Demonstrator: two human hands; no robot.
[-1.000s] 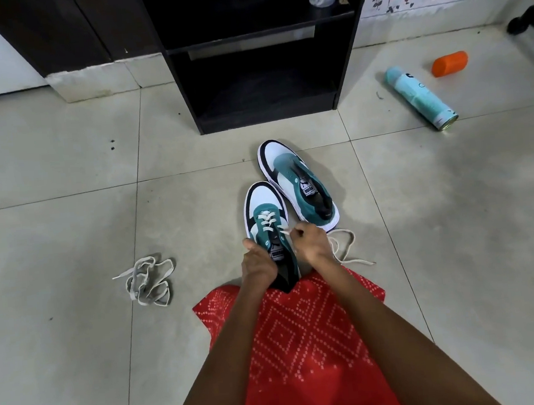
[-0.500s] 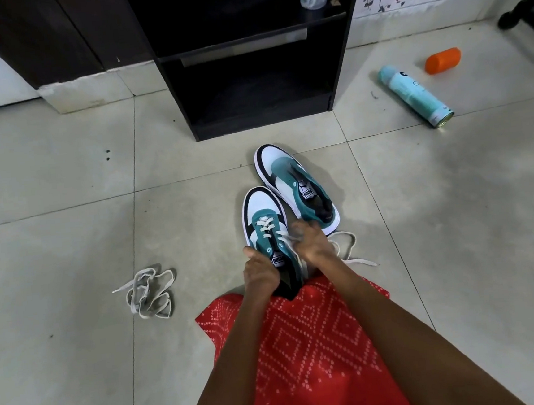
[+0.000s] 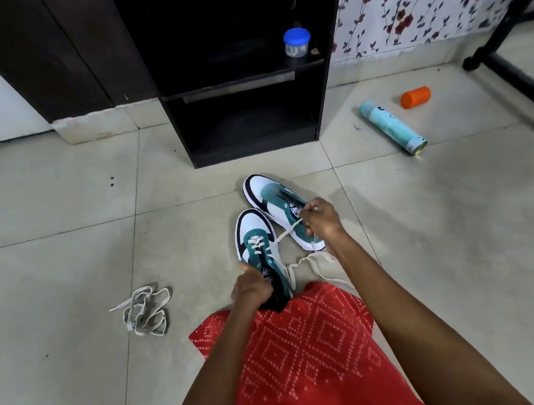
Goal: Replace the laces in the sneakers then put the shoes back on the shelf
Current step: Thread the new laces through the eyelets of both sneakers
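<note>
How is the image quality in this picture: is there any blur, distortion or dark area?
Head view: wide-angle bending curves the floor tile lines; the black shelf interior is too dark to read; the right hand pulling the lace is slightly soft; the sneakers cast soft shadows; no strong glare.

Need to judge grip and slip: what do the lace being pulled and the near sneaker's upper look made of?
Lace: flat woven fabric, likely cotton or polyester, matte off-white, drawn taut.
Near sneaker: smooth white and teal panels, probably synthetic leather, with a faint sheen; exact material uncertain.
</note>
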